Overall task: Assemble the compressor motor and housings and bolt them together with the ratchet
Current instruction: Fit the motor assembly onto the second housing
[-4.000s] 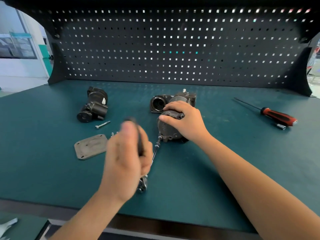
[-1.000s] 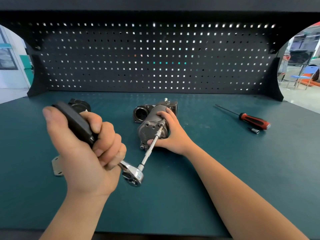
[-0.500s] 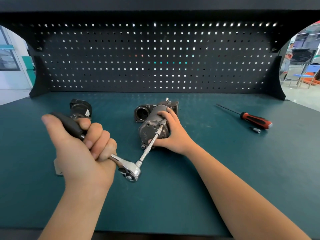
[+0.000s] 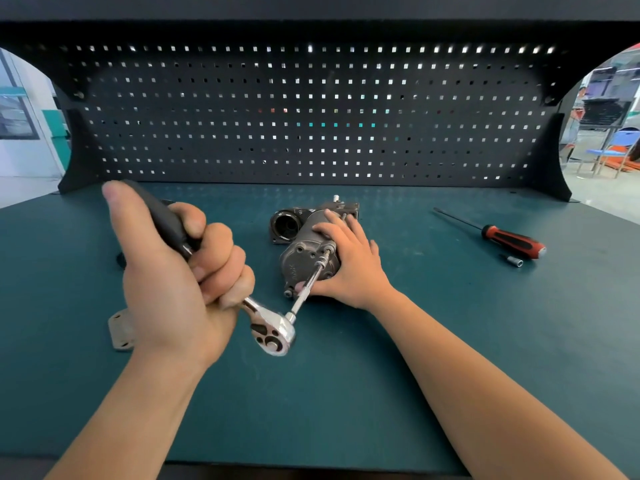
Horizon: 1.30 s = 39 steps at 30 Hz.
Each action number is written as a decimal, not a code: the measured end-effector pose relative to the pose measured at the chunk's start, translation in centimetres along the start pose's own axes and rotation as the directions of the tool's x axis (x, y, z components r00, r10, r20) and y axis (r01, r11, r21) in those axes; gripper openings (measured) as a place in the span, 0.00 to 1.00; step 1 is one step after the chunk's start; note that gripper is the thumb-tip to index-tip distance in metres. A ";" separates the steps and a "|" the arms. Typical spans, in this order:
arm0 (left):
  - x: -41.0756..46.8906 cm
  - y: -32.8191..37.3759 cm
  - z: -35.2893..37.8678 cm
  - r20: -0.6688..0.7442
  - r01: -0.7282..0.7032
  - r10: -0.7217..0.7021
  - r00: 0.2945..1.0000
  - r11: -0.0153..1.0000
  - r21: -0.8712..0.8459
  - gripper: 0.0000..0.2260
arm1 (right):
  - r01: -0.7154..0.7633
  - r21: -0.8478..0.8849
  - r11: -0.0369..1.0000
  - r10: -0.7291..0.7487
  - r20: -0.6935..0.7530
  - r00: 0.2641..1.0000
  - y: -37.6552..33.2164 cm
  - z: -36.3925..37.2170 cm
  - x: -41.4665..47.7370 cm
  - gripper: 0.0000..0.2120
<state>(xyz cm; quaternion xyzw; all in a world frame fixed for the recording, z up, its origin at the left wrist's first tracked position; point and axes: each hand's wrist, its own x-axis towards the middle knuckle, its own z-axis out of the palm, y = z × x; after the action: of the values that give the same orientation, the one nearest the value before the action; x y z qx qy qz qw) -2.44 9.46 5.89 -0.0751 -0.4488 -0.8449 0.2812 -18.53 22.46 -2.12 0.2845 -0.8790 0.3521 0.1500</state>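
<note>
A grey compressor motor (image 4: 304, 254) lies on its side mid-bench, its end cap facing me. Behind it sits a dark housing (image 4: 287, 223) with a round opening. My right hand (image 4: 349, 265) is wrapped around the motor's right side, thumb beneath the extension bar. My left hand (image 4: 173, 271) grips the black handle of the ratchet (image 4: 273, 332). The ratchet's chrome head hangs in front of the motor, and its extension bar (image 4: 308, 285) runs up to a bolt on the end cap.
A flat grey cover plate (image 4: 119, 330) lies at the left, partly behind my left hand. A red-and-black screwdriver (image 4: 509, 239) and a small socket (image 4: 515, 260) lie at the right. The black pegboard (image 4: 311, 116) closes off the back of the green bench.
My left hand has swung the ratchet handle up and to the right about the bolt, then back down and up again. My right hand stays on the motor.
</note>
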 end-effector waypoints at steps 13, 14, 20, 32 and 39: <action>-0.5 0.1 2.9 0.683 -0.331 -0.101 0.723 0.817 0.472 0.20 | 0.017 -0.067 0.998 -0.022 -0.084 0.996 0.7 0.4 1.0 0.39; -0.8 -0.1 3.2 0.745 -0.413 -0.109 0.658 0.775 0.478 0.18 | 0.023 -0.106 0.994 -0.030 -0.068 0.997 0.8 0.5 1.2 0.39; -0.8 0.1 2.2 0.703 -0.343 -0.111 0.703 0.812 0.471 0.24 | 0.046 -0.094 0.995 -0.051 -0.051 0.997 1.0 0.7 1.4 0.37; -1.2 -0.5 0.4 -0.069 -0.029 0.030 0.997 1.000 0.011 0.26 | 0.058 -0.084 0.995 -0.061 -0.041 0.997 0.1 -0.4 0.3 0.41; -0.4 0.6 1.2 0.282 -0.074 0.011 0.959 0.975 0.212 0.29 | 0.097 -0.069 0.993 -0.099 -0.032 0.995 0.4 -0.4 0.7 0.40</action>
<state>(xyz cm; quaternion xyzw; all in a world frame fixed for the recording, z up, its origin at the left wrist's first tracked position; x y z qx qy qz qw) -1.95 10.32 6.83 -0.1715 -0.5728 -0.7648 0.2399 -19.27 22.66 -1.75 0.3159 -0.8725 0.3194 0.1923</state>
